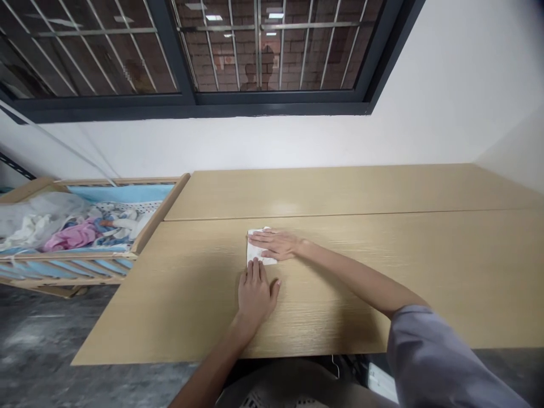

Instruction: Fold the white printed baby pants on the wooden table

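Note:
A small folded white cloth lies on the wooden table, a little left of its middle. My right hand lies flat on top of the cloth, fingers stretched out and pointing left. My left hand rests flat on the table just below the cloth, its fingertips touching the cloth's near edge. Neither hand grips anything.
A wooden crib with blue lining, holding white netting and pink and patterned clothes, stands against the table's left side. A white wall and a dark-framed barred window are behind the table. Grey floor shows at the lower left.

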`<state>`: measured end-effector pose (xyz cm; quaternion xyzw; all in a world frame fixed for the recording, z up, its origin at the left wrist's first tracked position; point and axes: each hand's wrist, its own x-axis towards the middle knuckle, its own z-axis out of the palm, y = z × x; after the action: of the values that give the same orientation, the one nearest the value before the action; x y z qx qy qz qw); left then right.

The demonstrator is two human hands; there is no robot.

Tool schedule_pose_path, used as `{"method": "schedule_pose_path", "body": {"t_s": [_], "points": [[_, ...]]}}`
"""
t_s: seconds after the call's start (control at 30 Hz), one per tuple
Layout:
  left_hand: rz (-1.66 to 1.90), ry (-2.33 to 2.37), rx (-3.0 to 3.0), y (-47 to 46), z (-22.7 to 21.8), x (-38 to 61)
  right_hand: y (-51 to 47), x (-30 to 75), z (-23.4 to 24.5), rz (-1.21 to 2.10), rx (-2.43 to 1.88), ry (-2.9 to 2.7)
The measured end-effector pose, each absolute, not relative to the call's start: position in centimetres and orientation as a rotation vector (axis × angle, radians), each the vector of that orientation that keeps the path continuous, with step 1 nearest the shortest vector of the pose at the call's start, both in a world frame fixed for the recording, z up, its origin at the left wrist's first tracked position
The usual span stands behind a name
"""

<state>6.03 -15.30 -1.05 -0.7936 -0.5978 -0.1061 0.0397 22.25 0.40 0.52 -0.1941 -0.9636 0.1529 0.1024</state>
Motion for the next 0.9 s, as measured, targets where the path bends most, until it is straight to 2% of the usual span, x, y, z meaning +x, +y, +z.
{"method": "schedule_pose_path", "body": {"t_s": [0.23,0.4,0.5,0.73,0.9], "points": [[-0.362,-1.96,-2.495,-14.8,0.1,5.7,0.4,22.4,1.8,0.688,-0.751,-2.684],[-0.267,-2.223,-2.293,-11.2,2.6,2.8,0.9,23.1,2.0,0.508,-1.101,-2.289],[-0.187,-2.296,-2.242,-8.8,2.9,1.8,0.9,23.0,1.7,0.457,-1.19,-2.246],[-0.197,-2.237,-2.58,-4.8,2.7,1.9,-0.2,21.0,1.2,0.639,-1.32,-2.094],[-0.268,-2.186,-2.732,-7.8,5.1,-0.2,-3.4,18.5,1.4,0.841,-1.417,-1.875]]}}
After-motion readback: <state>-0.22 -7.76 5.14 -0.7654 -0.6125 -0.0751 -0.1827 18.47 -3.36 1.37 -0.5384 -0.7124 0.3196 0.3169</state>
